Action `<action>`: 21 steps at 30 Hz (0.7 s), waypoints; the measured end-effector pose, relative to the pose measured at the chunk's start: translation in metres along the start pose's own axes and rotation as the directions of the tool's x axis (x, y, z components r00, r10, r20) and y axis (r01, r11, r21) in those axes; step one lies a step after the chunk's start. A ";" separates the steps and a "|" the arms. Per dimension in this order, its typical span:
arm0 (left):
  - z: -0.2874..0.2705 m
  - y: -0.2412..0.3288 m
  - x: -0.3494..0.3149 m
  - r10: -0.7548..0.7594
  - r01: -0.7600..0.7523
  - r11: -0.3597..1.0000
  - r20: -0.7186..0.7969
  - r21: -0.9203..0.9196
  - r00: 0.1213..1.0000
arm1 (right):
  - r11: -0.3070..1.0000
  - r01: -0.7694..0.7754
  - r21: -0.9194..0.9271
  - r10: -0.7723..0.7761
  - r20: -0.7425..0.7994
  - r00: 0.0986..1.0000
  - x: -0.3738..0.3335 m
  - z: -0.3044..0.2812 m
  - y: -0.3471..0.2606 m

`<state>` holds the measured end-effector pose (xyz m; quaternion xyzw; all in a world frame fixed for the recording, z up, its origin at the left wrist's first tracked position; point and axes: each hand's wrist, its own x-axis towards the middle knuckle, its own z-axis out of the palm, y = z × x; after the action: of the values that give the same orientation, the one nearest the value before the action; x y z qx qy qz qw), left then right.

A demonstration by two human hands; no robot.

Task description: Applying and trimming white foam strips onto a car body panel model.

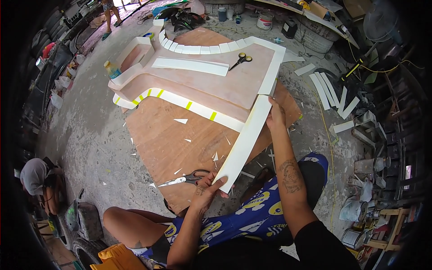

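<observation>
A long white strip point(244, 143) slants from near my lap to the corner of a large pinkish, curved panel point(216, 69). My left hand point(208, 189) pinches its near end, thumb on top. Higher up, my right hand point(276, 114) is closed on the strip's right edge, beside the panel corner; some of its fingers are hidden underneath. White strips with yellow-green tape pieces point(189, 105) line the panel's near edge. Black-handled scissors point(186, 179) lie next to my left hand on the plywood sheet point(166, 144). A second pair of scissors point(243, 59) and a loose white strip point(191, 66) rest on the panel.
White offcuts point(181, 121) are scattered over the plywood. More cut strips point(326, 90) lie on the concrete floor at right. A bottle point(111, 70) stands at the panel's left side. Another person point(36, 177) is at the far left; someone's legs point(108, 20) show at the back.
</observation>
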<state>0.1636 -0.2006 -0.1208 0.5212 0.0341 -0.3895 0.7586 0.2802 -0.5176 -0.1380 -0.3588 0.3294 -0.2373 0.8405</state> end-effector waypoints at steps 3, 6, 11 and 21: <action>-0.002 -0.001 0.000 -0.004 0.004 1.000 -0.004 0.015 1.000 | 1.000 0.011 0.019 -0.011 0.022 1.000 0.003 -0.002 0.002; 0.003 0.002 0.000 -0.013 0.013 1.000 0.007 0.019 1.000 | 1.000 0.012 0.021 -0.013 0.022 1.000 0.011 -0.009 0.003; 0.001 0.002 -0.001 -0.012 0.012 1.000 0.012 0.001 1.000 | 1.000 -0.004 0.028 0.004 -0.005 1.000 0.008 -0.004 0.004; 0.000 -0.001 0.001 -0.011 0.011 1.000 0.009 0.004 1.000 | 1.000 -0.016 0.017 0.016 -0.010 1.000 0.006 -0.002 0.000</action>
<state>0.1639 -0.2015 -0.1221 0.5209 0.0325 -0.3960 0.7555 0.2828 -0.5220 -0.1416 -0.3480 0.3344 -0.2351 0.8437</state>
